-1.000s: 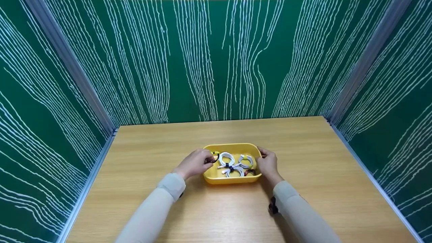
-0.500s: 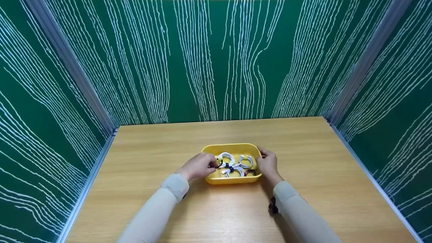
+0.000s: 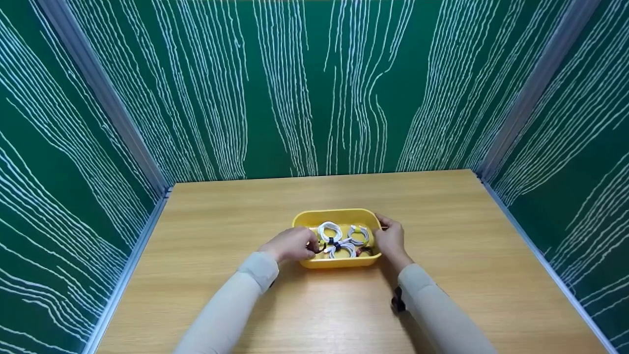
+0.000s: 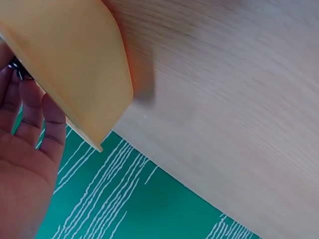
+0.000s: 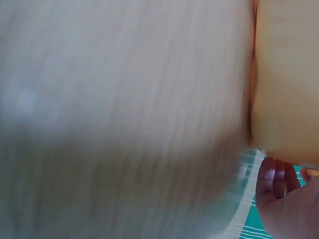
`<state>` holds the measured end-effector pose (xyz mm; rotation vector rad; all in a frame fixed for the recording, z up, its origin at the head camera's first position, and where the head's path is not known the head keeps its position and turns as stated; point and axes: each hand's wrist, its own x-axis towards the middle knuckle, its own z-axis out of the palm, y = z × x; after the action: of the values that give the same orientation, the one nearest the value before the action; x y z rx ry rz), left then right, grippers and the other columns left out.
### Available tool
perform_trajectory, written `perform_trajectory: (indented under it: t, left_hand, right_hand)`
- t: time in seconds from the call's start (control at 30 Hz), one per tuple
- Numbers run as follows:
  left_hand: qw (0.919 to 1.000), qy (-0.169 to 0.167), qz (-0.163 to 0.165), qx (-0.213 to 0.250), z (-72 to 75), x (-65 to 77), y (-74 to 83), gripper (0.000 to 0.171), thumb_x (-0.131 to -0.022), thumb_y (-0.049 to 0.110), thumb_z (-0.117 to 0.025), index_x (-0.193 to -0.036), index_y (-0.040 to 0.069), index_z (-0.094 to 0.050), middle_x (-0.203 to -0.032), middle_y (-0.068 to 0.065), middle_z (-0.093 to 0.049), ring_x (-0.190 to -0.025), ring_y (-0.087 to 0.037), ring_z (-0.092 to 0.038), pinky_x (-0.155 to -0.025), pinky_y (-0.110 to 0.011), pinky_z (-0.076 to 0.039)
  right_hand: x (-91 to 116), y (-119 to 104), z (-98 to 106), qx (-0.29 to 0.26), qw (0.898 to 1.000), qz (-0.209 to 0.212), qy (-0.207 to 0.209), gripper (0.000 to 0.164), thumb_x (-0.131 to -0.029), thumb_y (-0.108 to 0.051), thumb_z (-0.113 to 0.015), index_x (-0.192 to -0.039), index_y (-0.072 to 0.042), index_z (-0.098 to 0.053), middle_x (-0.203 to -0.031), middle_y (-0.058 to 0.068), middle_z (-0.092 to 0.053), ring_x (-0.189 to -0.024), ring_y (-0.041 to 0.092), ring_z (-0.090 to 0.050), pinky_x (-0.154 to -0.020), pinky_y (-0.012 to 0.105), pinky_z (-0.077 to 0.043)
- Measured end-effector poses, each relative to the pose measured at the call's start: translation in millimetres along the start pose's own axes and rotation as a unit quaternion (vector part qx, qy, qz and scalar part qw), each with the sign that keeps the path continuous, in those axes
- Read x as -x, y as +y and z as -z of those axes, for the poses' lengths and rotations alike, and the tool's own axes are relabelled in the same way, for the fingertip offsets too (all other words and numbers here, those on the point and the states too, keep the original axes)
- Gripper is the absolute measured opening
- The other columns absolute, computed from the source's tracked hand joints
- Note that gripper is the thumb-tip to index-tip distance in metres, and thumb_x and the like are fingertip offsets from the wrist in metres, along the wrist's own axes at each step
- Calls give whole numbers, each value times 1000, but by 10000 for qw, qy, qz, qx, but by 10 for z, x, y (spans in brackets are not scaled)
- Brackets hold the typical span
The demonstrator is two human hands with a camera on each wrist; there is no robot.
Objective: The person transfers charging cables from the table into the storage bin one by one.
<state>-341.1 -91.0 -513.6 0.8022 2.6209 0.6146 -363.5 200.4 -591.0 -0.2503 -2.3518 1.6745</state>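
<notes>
In the head view a yellow plastic bin (image 3: 339, 263) stands on the table. My left hand (image 3: 294, 243) reaches over its left end and pinches a dark cable (image 3: 321, 250) low inside the bin. The left wrist view shows a black piece of that cable (image 4: 20, 68) between the fingers; the rest is hidden. My right hand (image 3: 391, 242) grips the bin's right end, thumb inside the rim. Coiled in the bin lie a white cable (image 3: 329, 224) at the back, a grey-white cable with a yellow tie (image 3: 357, 228), another white cable (image 3: 351, 250) in front, and a dark reddish cable (image 3: 363, 251).
The wooden table (image 3: 236, 206) carries the bin near its middle. Green panels with white wavy lines (image 3: 275, 98) rise behind the table and on both sides. Metal posts (image 3: 105, 98) stand at the back corners.
My left hand has moved right and nearer to me, lowering the dark cable from the bin's left rim into its front left part. My right hand has stayed on the bin's right end.
</notes>
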Motion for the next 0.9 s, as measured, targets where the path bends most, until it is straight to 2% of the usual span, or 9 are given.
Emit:
perform_trajectory:
  t: [0.37,0.57,0.73,0.9]
  left_hand:
    - [9994,-317,103,-68,28,-61,23,11,-95,10,-78,-104,10,-85,-90,7,-70,-85,-13,-59,-81,-29,-51]
    - [9991,-285,-10,-327,18,-120,-5,6,-92,8,-77,-94,12,-82,-82,9,-64,-78,-11,-54,-72,-26,-45]
    - [9989,-293,72,-356,6,-155,-8,7,-92,10,-78,-87,15,-78,-78,8,-60,-75,-12,-53,-69,-26,-43]
    - [9976,-296,40,-619,-18,-196,2,11,-93,9,-77,-84,15,-76,-76,9,-59,-74,-11,-52,-67,-25,-42]
  right_hand:
    - [2,-15,7,-65,9999,-115,-108,54,-88,14,-56,-140,7,-68,-128,33,-72,-109,39,-69,-78,12,-49]
    - [-3,-16,9,52,10000,18,-82,51,-88,12,-57,-137,8,-70,-124,32,-74,-107,39,-70,-78,13,-49]
    - [2,-8,-2,136,9999,69,-7,49,-89,12,-59,-136,6,-72,-129,30,-74,-114,37,-70,-88,17,-51]
    - [-1,-4,-7,160,9999,56,-5,51,-89,13,-59,-138,6,-70,-134,29,-72,-119,36,-69,-102,33,-55]
